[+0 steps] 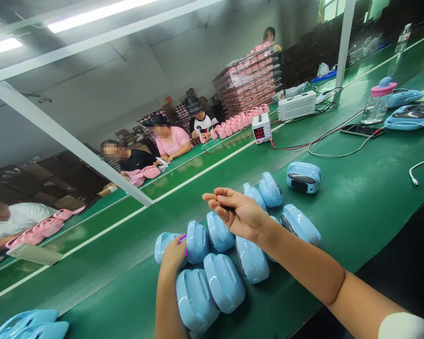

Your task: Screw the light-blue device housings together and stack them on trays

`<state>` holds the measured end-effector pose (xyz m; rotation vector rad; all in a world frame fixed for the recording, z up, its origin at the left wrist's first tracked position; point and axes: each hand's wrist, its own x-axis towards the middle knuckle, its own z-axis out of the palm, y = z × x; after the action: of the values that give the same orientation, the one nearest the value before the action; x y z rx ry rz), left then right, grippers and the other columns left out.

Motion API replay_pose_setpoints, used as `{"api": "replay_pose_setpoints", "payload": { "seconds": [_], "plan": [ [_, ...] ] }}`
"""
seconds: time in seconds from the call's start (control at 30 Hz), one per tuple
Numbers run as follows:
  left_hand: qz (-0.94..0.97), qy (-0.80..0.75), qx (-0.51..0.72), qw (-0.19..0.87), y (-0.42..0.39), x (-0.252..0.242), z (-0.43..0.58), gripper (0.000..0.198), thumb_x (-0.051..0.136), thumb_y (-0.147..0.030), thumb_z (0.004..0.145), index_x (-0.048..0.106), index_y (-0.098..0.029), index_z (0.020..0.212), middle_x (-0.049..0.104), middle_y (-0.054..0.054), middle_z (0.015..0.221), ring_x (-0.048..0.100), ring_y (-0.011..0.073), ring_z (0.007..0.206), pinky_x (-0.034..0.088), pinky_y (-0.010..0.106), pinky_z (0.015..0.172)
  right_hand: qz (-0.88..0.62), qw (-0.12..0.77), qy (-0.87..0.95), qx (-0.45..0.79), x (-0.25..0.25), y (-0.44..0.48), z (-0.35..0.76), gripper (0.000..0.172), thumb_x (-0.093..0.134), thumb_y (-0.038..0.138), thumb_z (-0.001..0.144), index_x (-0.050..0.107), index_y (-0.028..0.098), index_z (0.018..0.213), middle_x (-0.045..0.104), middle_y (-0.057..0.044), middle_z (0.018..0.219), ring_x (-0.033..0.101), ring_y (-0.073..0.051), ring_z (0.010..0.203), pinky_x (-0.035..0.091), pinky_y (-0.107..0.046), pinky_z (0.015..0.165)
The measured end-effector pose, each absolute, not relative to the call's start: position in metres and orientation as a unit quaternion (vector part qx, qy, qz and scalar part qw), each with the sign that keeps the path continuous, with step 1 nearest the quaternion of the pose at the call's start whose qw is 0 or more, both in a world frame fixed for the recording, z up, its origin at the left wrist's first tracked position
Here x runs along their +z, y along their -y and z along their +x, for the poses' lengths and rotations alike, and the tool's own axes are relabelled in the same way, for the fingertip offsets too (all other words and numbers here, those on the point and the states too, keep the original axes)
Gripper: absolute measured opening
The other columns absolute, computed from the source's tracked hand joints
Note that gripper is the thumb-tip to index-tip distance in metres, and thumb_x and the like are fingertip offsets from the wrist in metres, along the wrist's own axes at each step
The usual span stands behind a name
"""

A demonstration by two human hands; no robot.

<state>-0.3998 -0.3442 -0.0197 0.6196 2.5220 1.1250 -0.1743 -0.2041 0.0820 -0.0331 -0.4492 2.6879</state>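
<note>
My left hand (pixel 174 253) is wrapped over a light-blue plastic housing (pixel 161 247) at the left end of a cluster, its fingertips partly hidden. A purple strip shows at these fingers, too small to identify. Above the middle of the cluster hovers my right hand (pixel 242 214), palm turned up, with fingers curled together. A small dark spot shows between them; I cannot make out what it is. Under and around both hands stand several glossy rounded housings, among them a front one (pixel 224 282) and one with a dark panel (pixel 300 223).
A green bench (pixel 127 287) runs diagonally. Another blue housing (pixel 304 176) stands apart at right. Farther back are a power supply (pixel 261 128), a phone (pixel 362 130), a white cable (pixel 413 172) and a drink bottle (pixel 377 103). Co-workers sit across with pink housings (pixel 233 123).
</note>
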Motion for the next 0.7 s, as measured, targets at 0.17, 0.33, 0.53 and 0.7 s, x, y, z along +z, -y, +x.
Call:
{"api": "replay_pose_setpoints", "payload": {
  "seconds": [0.17, 0.33, 0.53, 0.7],
  "plan": [
    [0.22, -0.911, 0.344, 0.049, 0.347, 0.003, -0.385, 0.025, 0.062, -0.027, 0.066, 0.067, -0.019, 0.089, 0.067, 0.009, 0.084, 0.06, 0.0308, 0.092, 0.044, 0.038, 0.08, -0.015, 0.223, 0.154, 0.962, 0.082, 0.204, -0.174, 0.016, 0.043, -0.002, 0.088, 0.049, 0.012, 0.084, 0.069, -0.007, 0.08, 0.068, -0.008, 0.065, 0.053, -0.009, 0.055],
    [0.345, -0.895, 0.284, -0.008, 0.342, 0.02, -0.352, 0.034, 0.051, -0.04, 0.077, 0.066, -0.018, 0.098, 0.066, 0.009, 0.092, 0.06, 0.0262, 0.082, 0.045, 0.036, 0.074, -0.023, 0.254, 0.151, 0.955, 0.084, 0.204, -0.174, 0.012, 0.051, 0.001, 0.086, 0.053, 0.011, 0.08, 0.069, -0.006, 0.077, 0.067, -0.007, 0.064, 0.052, -0.008, 0.055],
    [0.523, -0.797, 0.254, 0.162, 0.325, 0.005, -0.331, 0.059, 0.056, -0.043, 0.078, 0.045, -0.023, 0.133, 0.053, 0.009, 0.128, 0.053, 0.0262, 0.109, 0.043, 0.038, 0.089, -0.026, 0.224, 0.16, 0.961, 0.083, 0.202, -0.173, 0.012, 0.054, 0.006, 0.085, 0.06, 0.014, 0.078, 0.055, 0.005, 0.052, 0.034, 0.0, 0.032, 0.023, -0.008, 0.028],
    [0.545, -0.791, 0.229, 0.158, 0.319, 0.002, -0.333, 0.036, 0.054, -0.043, 0.079, 0.064, -0.021, 0.105, 0.064, 0.007, 0.103, 0.057, 0.0247, 0.098, 0.042, 0.039, 0.088, -0.008, 0.203, 0.196, 0.959, 0.079, 0.203, -0.175, 0.015, 0.051, 0.007, 0.084, 0.064, 0.011, 0.079, 0.058, 0.002, 0.057, 0.029, 0.002, 0.033, 0.019, -0.01, 0.029]
  ]
}}
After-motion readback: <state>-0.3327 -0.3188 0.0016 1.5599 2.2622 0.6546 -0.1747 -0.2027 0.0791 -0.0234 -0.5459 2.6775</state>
